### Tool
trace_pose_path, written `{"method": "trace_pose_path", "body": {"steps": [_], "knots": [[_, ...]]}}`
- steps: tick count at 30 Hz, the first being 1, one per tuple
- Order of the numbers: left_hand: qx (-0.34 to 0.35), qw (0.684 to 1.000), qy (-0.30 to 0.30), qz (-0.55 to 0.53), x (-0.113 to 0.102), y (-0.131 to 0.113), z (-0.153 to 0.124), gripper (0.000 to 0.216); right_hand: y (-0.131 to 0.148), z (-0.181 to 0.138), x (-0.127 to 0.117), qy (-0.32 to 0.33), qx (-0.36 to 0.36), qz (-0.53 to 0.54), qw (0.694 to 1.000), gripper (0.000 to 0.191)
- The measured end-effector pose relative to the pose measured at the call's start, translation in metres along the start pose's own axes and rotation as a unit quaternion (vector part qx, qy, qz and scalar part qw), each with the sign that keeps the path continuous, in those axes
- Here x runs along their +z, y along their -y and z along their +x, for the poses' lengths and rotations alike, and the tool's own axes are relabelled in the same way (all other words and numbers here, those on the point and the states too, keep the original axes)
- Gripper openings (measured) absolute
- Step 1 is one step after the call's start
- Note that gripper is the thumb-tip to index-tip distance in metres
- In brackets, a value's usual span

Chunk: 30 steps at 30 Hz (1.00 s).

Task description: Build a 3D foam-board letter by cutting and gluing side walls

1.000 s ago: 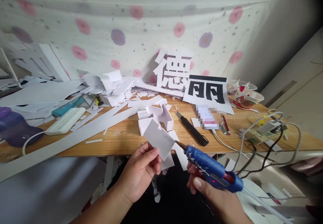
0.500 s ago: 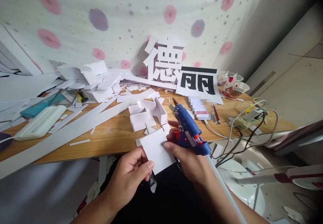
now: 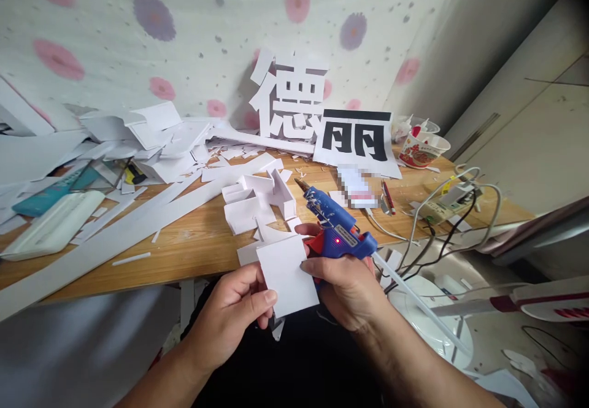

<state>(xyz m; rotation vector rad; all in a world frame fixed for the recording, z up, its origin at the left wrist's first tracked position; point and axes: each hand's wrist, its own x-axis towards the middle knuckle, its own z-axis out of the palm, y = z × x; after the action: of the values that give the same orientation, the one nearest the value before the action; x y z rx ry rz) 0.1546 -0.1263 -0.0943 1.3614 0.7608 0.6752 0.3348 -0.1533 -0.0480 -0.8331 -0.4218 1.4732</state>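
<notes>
My left hand [image 3: 239, 313] pinches the left edge of a square white board piece [image 3: 288, 278], thumb on its face. A blue hot glue gun [image 3: 338, 227] with a lit red light is in my right hand [image 3: 345, 282], its nozzle pointing up and left, and a glue stick [image 3: 416, 297] trails from its back. The right thumb also rests against the board's right edge. Just beyond the board, a folded white box-like form [image 3: 257, 199] stands on the wooden table [image 3: 184, 254].
White offcuts [image 3: 151, 132] pile up at the back left beside a power bank [image 3: 53, 227]. A white cut-out character [image 3: 289, 98] leans on the curtain, next to a printed sheet [image 3: 356, 144]. Paper bowls [image 3: 421, 147] and a power strip with cables [image 3: 448, 202] are on the right.
The glue gun has turned a little flatter in my right hand. The white board is turned slightly more upright between my hands. The whole view has shifted slightly.
</notes>
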Motion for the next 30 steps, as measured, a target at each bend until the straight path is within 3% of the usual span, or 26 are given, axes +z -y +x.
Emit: {"method": "trace_pose_path", "body": {"steps": [8,14,21,27,30], "knots": [[0.017,0.990,-0.004,0.137,0.003,-0.017,0.000,0.031,-0.001,-0.001,-0.006,-0.015,-0.028,0.002,0.999,0.036],[0.006,0.993,0.004,0.114,0.002,-0.018,-0.002,0.028,-0.001,-0.001,-0.004,-0.024,-0.010,-0.019,0.999,0.031],[-0.026,0.998,0.018,0.055,-0.005,-0.014,-0.005,0.027,0.001,0.002,-0.008,0.021,0.019,-0.040,0.999,0.028],[-0.035,0.997,-0.001,0.075,-0.008,-0.015,-0.008,0.028,0.004,0.000,-0.013,0.039,0.003,-0.133,0.990,0.031],[-0.034,0.994,-0.013,0.099,-0.009,-0.017,-0.009,0.026,0.008,-0.002,-0.014,0.048,-0.007,-0.222,0.974,0.024]]}}
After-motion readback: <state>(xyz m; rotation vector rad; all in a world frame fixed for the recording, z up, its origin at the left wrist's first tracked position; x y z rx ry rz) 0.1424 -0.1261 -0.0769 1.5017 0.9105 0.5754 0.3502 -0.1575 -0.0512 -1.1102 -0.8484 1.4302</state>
